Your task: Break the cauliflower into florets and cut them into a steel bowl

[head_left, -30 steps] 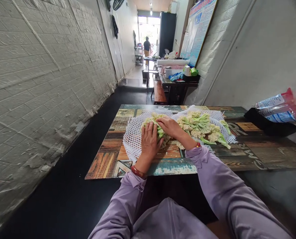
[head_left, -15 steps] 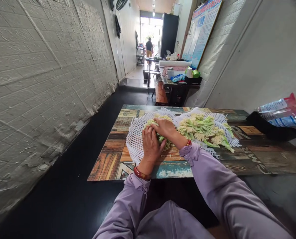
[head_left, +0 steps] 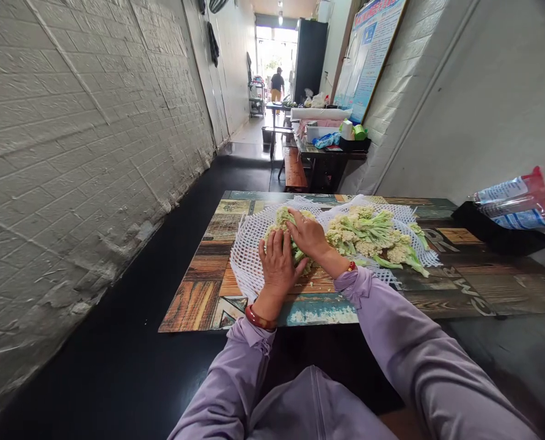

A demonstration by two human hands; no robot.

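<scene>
A cauliflower head rests on white foam netting, mostly covered by my hands. With its fingers curved over the near side, my left hand grips the head. My right hand grasps it from the right, thumb and fingers around the upper part; what lies beneath the palm is hidden. To the right, a pile of broken cauliflower florets with pale green stems lies on more netting. Small crumbs are scattered on the wood-patterned table near my hands.
At the table's right end, a black tray holds plastic-wrapped packages. Beyond stand a wooden bench and another table with a blue packet. A person is near the far doorway. A brick-patterned wall runs along the left.
My left hand's fingers have spread a little over the cauliflower. My right hand has shifted slightly right, so more of the head shows. The view has moved slightly.
</scene>
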